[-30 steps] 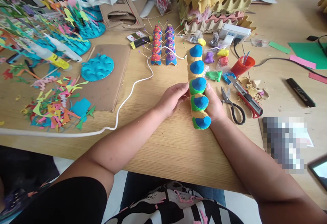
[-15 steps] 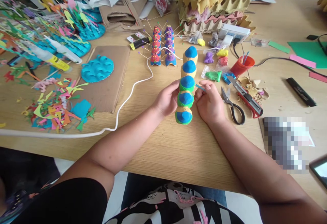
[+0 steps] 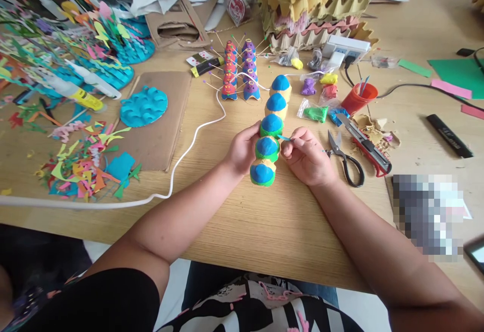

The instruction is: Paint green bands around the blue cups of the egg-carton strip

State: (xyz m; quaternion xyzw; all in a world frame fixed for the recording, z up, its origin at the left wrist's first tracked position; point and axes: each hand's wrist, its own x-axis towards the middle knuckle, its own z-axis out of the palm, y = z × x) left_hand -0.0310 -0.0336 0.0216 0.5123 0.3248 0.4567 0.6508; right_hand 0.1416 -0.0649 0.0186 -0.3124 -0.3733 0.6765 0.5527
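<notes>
Probably light but dentable, the blue-and-green clay-capped cardboard strip (image 3: 267, 146) suits side-gripping, as the left hand (image 3: 244, 149) does, fingers half-curled, the right hand (image 3: 308, 156) pinching a slim blue stick (image 3: 283, 138).

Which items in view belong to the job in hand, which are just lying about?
In the job:
- five-cup strip, in the left hand
- thin blue stick, in the right hand
- probably green clay, matching the strip's green

Apparently just lying about:
- scissors
- utility knife
- paper scraps
- egg-tray stack
</notes>
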